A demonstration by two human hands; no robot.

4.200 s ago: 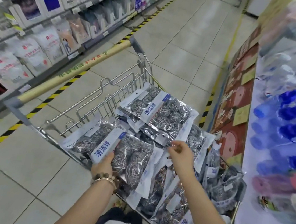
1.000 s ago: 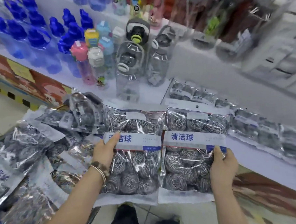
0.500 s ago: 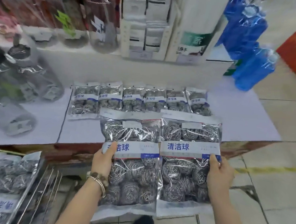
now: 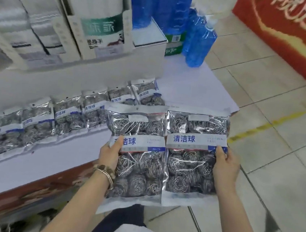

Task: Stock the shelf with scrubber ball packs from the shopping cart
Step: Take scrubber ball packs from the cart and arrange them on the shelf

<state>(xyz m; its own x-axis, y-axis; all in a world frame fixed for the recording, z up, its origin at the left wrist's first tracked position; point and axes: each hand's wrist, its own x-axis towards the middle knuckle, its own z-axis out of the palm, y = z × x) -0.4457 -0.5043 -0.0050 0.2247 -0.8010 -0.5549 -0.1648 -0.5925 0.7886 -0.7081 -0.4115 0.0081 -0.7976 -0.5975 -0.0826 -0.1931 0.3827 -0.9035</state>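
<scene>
I hold two clear packs of steel scrubber balls side by side in front of me. My left hand (image 4: 110,154) grips the left pack (image 4: 139,168) by its left edge, thumb on the blue-and-white label. My right hand (image 4: 225,166) grips the right pack (image 4: 191,157) by its right edge. Both packs hang over the front right corner of the white shelf (image 4: 198,90). A row of several scrubber ball packs (image 4: 68,118) lies flat on that shelf, running from the left to the middle. The shopping cart is out of view.
White cartons (image 4: 32,18) and a green-labelled box (image 4: 101,27) stand on the upper tier behind the row. Blue bottles (image 4: 197,43) stand at the shelf's back right. Tiled floor (image 4: 269,147) lies to the right, with a red display (image 4: 289,30) beyond it.
My view has swung right along the shelf and the water bottles have left the frame. Both packs have moved with my hands towards the right end of the row; my grips are unchanged.
</scene>
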